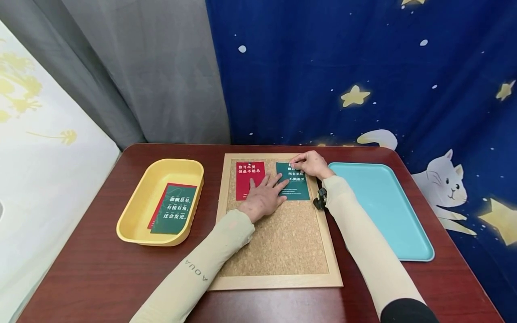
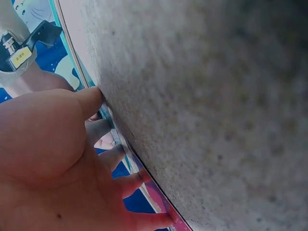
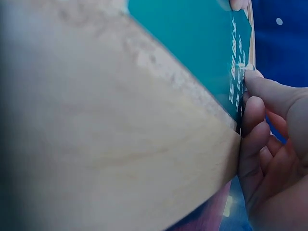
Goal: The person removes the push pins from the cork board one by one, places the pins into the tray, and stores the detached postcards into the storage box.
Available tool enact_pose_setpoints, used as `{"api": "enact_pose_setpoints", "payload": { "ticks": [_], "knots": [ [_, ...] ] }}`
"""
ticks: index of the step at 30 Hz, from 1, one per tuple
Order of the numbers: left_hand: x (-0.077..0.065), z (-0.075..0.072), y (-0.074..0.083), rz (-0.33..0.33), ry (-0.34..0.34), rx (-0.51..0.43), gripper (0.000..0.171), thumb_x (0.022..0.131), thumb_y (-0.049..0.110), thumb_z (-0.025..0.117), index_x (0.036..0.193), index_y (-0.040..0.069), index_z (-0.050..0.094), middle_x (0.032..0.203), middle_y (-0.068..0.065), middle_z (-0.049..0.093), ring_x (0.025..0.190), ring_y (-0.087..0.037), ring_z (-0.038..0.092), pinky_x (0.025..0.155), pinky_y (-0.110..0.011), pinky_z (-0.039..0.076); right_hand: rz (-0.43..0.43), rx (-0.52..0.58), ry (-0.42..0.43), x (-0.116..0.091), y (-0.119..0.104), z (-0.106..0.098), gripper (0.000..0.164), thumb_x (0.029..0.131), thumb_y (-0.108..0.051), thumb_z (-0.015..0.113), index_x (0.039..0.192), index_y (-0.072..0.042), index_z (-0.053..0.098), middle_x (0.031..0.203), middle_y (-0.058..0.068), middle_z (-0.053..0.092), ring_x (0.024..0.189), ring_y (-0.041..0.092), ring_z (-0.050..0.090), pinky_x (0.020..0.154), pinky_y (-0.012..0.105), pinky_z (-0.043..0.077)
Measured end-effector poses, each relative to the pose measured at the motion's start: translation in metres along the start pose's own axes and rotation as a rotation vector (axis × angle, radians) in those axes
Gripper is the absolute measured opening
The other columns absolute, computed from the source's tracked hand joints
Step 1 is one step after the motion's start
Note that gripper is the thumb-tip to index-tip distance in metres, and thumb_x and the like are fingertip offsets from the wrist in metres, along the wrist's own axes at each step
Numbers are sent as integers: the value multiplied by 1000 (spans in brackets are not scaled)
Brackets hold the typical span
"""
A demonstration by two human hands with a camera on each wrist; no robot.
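Observation:
On a wood-framed corkboard (image 1: 291, 242) lie a red card (image 1: 244, 179) at the upper left and a green card (image 1: 296, 190) at the upper right, both with white writing. A small pin (image 1: 249, 164) shows at the red card's top. My left hand (image 1: 262, 200) rests with spread fingers across the two cards, covering the red one's lower right. At the green card's top edge, my right hand (image 1: 311, 164) pinches a small pale pushpin (image 3: 250, 67) against the card. Its point is hidden. The right hand's other fingers (image 3: 253, 115) are curled by the frame.
Left of the board stands a yellow tray (image 1: 135, 215) holding a green card (image 1: 173, 211) over a red one (image 1: 156, 211). A light blue tray (image 1: 387, 202) lies at the right, partly behind my right forearm. Curtains hang behind the dark red table (image 1: 93, 269).

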State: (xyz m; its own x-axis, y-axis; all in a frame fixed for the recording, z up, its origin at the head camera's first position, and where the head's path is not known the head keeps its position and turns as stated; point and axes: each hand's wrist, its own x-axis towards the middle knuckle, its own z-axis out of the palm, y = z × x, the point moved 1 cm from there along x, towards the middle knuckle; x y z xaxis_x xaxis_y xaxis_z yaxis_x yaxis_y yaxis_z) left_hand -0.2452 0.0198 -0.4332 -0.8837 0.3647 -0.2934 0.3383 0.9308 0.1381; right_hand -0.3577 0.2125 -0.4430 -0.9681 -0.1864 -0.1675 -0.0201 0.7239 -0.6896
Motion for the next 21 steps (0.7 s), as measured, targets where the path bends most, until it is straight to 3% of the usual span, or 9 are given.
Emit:
{"api": "enact_pose_setpoints", "payload": {
  "ticks": [5, 13, 21],
  "knots": [
    [0, 0, 1, -9, -8, 0, 62, 109, 51, 42, 166, 40, 21, 178, 6, 10, 166, -28, 8, 128, -70, 14, 7, -14, -8, 1, 0, 1, 20, 101, -30, 70, 116, -20, 80, 114, 6, 77, 85, 18, 62, 81, 33, 48],
    [0, -1, 2, -10, -13, -3, 62, 109, 51, 41, 166, 40, 20, 178, 6, 10, 166, -28, 8, 128, -70, 14, 7, -26, -39, 2, 0, 0, 22, 103, -29, 67, 119, -18, 78, 128, 8, 74, 112, 26, 64, 108, 48, 46],
    [0, -3, 2, -13, -20, -7, 62, 109, 51, 42, 166, 40, 21, 178, 6, 11, 166, -28, 9, 129, -69, 14, 8, -23, -51, 2, 2, -1, 21, 103, -28, 66, 118, -18, 78, 125, 8, 74, 110, 26, 63, 109, 48, 45]
  ]
}}
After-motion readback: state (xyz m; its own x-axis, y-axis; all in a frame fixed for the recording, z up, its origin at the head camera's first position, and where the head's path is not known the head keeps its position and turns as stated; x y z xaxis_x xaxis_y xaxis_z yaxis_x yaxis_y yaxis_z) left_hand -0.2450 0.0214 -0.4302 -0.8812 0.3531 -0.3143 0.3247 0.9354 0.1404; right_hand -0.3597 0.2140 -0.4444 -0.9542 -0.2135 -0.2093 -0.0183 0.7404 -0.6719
